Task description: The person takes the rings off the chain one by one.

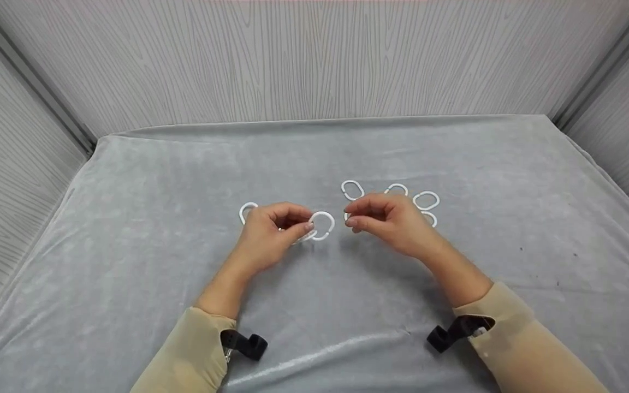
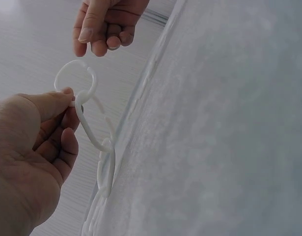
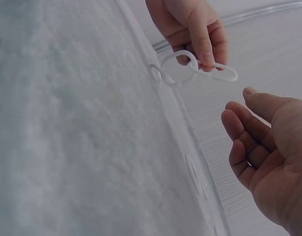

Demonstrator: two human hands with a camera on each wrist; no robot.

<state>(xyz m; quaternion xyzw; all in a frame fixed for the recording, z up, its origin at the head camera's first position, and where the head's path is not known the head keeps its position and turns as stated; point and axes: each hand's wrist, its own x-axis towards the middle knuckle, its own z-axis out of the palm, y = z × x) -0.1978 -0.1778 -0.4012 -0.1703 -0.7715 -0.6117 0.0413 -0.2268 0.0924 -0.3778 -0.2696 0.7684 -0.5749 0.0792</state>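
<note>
My left hand (image 1: 266,233) pinches a white plastic C-shaped ring (image 1: 333,224) between thumb and fingertips. The ring has a small gap in its loop and is hooked into another link. In the left wrist view, a chain of linked white rings (image 2: 111,169) hangs down from it to the grey cloth. Part of that chain (image 1: 242,210) shows beyond the left hand in the head view. My right hand (image 1: 404,226) hovers just right of the held ring, apart from it. Its thumb and fingers (image 3: 233,124) stand apart with nothing between them.
Several loose white rings lie on the grey cloth (image 1: 183,174) beyond the right hand, among them one at the back (image 1: 362,190) and one at the right (image 1: 438,201). The right hand partly covers others. Wood-patterned panels (image 1: 314,60) stand behind and at both sides.
</note>
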